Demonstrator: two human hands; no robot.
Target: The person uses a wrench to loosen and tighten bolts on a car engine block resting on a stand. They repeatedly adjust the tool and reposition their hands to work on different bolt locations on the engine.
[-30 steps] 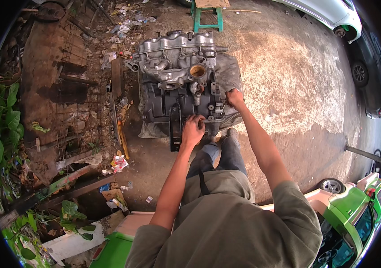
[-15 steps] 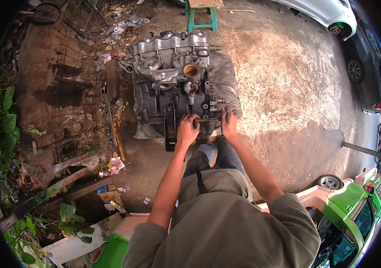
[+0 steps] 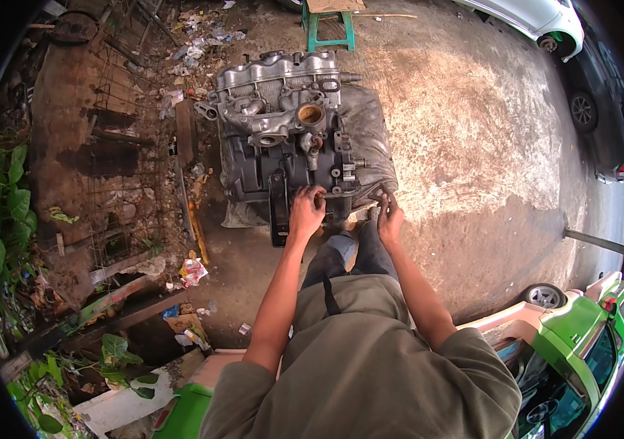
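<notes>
Parked cars (image 3: 562, 333) edge the stained floor (image 3: 465, 157), your left hand (image 3: 307, 212) curled against the engine (image 3: 279, 121), your right hand (image 3: 391, 219) half-curled nearby, whether holding anything I cannot tell.

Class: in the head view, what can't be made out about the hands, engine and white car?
Left hand: head view; its back hides whatever it may grip.
Right hand: head view; anything it may hold is too small to identify.
Engine: head view; its own bulk hides the underside.
White car: head view; upper edge cuts off part.
</notes>
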